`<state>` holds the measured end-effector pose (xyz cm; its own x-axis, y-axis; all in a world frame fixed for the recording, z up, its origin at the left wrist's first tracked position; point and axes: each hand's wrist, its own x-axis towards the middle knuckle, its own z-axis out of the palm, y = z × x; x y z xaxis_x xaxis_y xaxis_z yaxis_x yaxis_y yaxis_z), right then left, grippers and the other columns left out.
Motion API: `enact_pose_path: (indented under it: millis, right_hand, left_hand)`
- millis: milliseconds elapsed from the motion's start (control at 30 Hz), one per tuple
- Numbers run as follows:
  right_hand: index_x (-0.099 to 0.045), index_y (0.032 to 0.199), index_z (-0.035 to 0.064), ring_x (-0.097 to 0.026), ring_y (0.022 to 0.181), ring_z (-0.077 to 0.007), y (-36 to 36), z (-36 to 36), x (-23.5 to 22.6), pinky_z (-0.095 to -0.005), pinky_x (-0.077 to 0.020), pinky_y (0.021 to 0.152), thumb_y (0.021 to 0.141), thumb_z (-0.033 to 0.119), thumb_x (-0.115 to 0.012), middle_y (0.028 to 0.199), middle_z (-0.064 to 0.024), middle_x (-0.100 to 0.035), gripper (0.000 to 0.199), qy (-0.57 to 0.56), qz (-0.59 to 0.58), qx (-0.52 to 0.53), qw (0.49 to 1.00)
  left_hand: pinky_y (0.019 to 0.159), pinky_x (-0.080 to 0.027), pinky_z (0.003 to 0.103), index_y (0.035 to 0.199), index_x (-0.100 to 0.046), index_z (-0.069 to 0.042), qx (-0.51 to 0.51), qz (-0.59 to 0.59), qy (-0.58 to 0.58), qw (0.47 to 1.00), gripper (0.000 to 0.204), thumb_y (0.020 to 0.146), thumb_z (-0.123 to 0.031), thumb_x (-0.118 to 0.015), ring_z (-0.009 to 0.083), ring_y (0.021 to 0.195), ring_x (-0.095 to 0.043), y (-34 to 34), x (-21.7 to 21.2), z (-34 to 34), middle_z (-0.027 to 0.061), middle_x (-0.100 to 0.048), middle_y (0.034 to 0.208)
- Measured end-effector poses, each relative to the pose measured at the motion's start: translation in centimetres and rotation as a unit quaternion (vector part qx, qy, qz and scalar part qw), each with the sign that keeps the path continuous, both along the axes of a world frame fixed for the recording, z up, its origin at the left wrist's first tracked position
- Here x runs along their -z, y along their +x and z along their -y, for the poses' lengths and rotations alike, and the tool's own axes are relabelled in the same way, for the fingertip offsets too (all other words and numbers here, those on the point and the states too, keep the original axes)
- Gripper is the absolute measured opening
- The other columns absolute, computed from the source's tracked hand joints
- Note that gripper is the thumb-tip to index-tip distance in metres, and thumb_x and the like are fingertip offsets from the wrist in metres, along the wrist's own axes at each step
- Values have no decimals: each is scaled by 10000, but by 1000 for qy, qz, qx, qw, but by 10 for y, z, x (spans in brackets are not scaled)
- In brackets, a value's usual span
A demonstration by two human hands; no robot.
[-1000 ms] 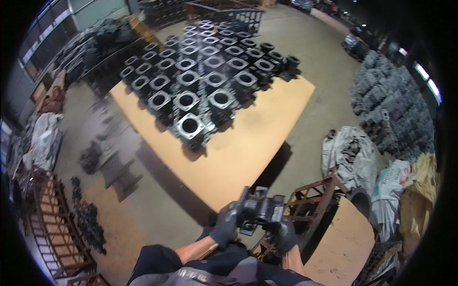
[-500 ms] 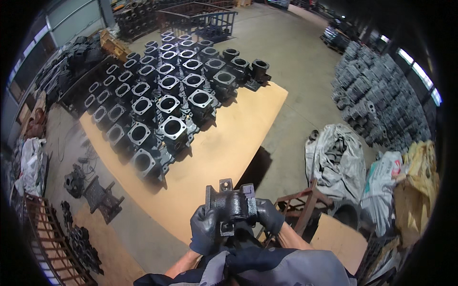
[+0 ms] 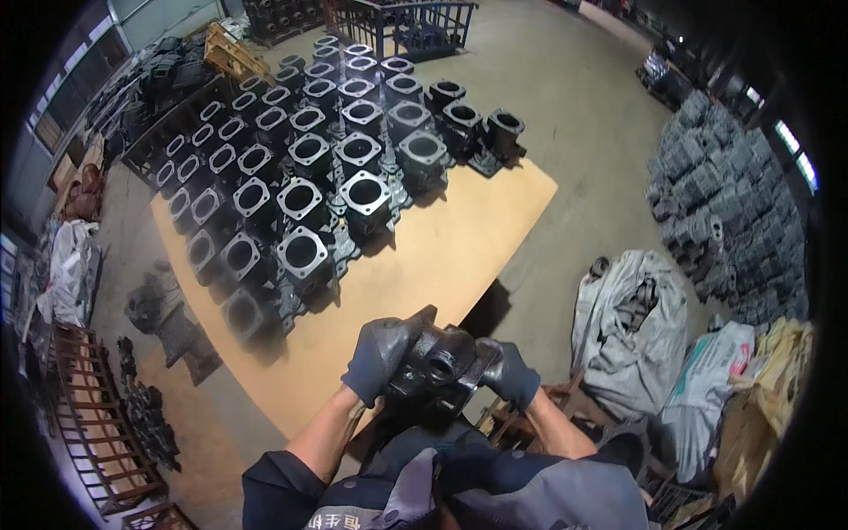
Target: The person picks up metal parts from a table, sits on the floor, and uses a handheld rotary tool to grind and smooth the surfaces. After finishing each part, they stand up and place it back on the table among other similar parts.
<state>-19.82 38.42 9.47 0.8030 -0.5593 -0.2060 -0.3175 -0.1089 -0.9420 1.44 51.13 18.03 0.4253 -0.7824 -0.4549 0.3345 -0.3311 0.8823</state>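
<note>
A black metal casting (image 3: pixel 438 355) with a round bore and flanged ends is held close to my body, over the near edge of the table. My left hand (image 3: pixel 382 355), in a dark glove, is closed on its left side. My right hand (image 3: pixel 509 373), gloved alike, grips its right side. The casting sits tilted, with a round port facing up. On the tan tabletop (image 3: pixel 442 247) beyond it stand rows of similar black castings (image 3: pixel 305 251), upright, with square bare-metal flanges and round openings on top.
White sacks (image 3: pixel 629 327) and a bulging bag (image 3: pixel 707 389) stand at the right. Farther right rises a large stack of grey castings (image 3: pixel 720 203). A rusty metal rack (image 3: pixel 97 415) lies at the lower left. Behind the table is a blue metal cage (image 3: pixel 415 31).
Both hands have turned the casting, so the port now faces up instead of the flat bracket side. It has shifted slightly upward in view, and my view has moved a little.
</note>
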Motion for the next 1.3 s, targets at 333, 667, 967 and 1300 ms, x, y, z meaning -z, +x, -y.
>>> enact_pose_path:
  millis: [333,667,967,1300]
  right_hand:
    - [-709,1091,24,-652,809,-125,12,104,-7,-297,-537,737,841,129,-681,952,-79,-742,273,45,-70,68,994]
    - [-700,842,-7,-610,489,-145,34,296,27,-261,-446,404,913,202,-626,655,-63,-642,233,135,-148,109,974]
    - [-694,852,27,-559,468,-127,98,362,24,-252,-417,402,908,249,-622,670,-65,-658,240,216,-183,173,943]
    - [-667,897,62,-529,486,-130,157,372,22,-270,-401,416,899,270,-650,657,-42,-610,208,234,-239,198,921]
  left_hand:
    - [641,-502,308,981,-712,43,78,-158,-7,984,621,947,-559,-564,154,694,-615,47,97,156,82,-704,841]
    - [824,-519,327,1177,-602,39,-188,319,-5,929,424,954,-317,-655,204,915,-646,2,155,219,165,-681,1031]
    - [584,-486,281,1086,-582,-13,-238,-131,27,962,230,1022,-230,-538,137,678,-589,-40,187,286,94,-637,853]
    - [573,-507,312,976,-601,9,-167,24,114,979,304,1037,-268,-493,158,600,-606,6,204,298,104,-660,730]
